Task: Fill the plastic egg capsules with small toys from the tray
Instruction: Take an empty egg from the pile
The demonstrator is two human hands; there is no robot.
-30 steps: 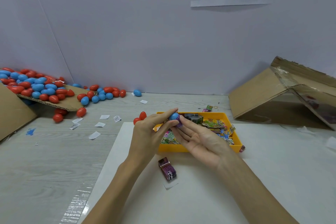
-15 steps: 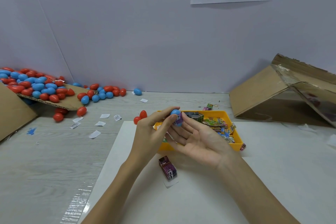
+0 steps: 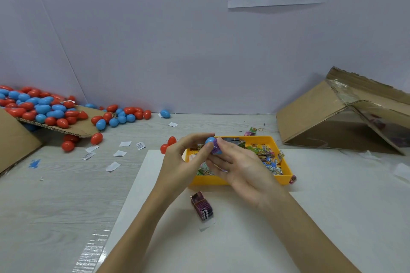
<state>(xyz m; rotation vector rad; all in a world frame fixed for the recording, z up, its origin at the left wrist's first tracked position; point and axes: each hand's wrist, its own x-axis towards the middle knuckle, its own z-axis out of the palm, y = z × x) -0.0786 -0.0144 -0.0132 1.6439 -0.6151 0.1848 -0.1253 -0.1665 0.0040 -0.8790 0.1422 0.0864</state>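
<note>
Above the yellow tray (image 3: 239,180) of small toys, your left hand (image 3: 182,162) and right hand (image 3: 241,168) both pinch a blue egg (image 3: 210,140) with a purple packet (image 3: 215,149), likely light, smooth and slippery, best gripped around its middle.

Even, soft overhead light fills the scene; faint shadows pool under the yellow tray (image 3: 239,180). Left of the tray, tape glare streaks the tabletop. Wide-angle distortion bends the edges; fine detail is slightly soft throughout.
</note>
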